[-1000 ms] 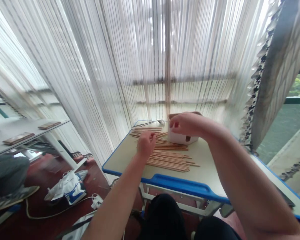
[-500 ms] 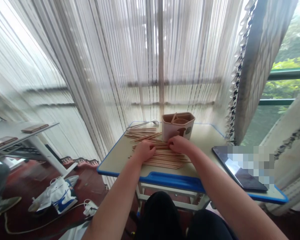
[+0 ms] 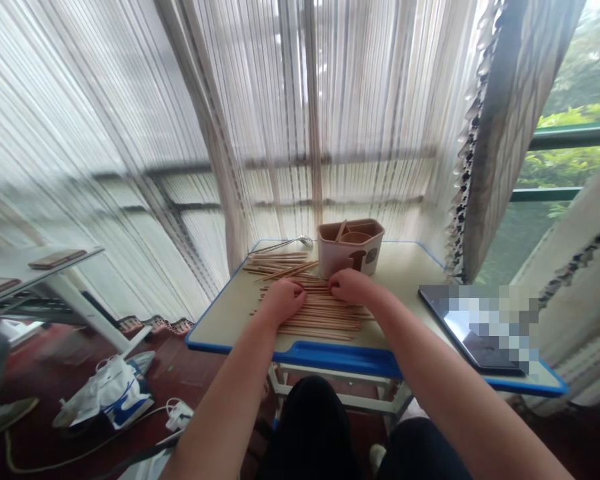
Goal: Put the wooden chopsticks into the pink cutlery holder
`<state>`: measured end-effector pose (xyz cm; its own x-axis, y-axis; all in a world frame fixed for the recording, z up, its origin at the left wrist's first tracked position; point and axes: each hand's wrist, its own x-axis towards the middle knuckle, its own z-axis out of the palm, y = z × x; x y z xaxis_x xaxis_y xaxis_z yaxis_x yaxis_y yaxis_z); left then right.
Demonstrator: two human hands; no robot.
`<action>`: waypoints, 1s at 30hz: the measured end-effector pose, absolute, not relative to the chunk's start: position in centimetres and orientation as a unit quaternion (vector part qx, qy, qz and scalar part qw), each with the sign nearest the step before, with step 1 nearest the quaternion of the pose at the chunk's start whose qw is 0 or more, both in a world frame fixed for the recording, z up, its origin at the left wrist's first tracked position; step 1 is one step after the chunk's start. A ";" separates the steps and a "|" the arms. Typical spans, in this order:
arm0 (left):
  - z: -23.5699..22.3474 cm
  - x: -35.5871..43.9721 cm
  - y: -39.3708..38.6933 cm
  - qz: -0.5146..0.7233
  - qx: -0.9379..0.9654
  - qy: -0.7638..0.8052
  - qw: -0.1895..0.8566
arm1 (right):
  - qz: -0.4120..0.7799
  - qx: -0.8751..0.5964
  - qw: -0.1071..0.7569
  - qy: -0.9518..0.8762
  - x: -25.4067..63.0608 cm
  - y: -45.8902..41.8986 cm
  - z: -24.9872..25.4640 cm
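Observation:
Several wooden chopsticks lie spread across a small blue-edged table. My left hand rests knuckles-up on the left part of the pile, fingers curled down onto the sticks. My right hand sits beside it on the pile's far side, fingers curled onto the sticks too. Whether either hand grips a stick is hidden. Just behind my right hand stands a pink-and-white compartment holder with one stick in it. A metal spoon lies at the table's far left corner.
A dark tablet lies on the table's right side. Sheer curtains hang close behind the table. On the floor at left are a white and blue bag, a cable and another desk.
My right hand came down from the holder onto the chopstick pile. Both hands now rest close together on the sticks. The view has shifted right.

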<state>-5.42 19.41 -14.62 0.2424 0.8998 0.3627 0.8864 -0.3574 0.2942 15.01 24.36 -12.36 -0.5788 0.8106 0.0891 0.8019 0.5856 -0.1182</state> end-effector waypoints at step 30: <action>-14.6 -5.7 19.3 0.218 0.782 0.584 -0.004 | 0.023 -0.490 0.165 -0.856 16.3 26.8 -13.5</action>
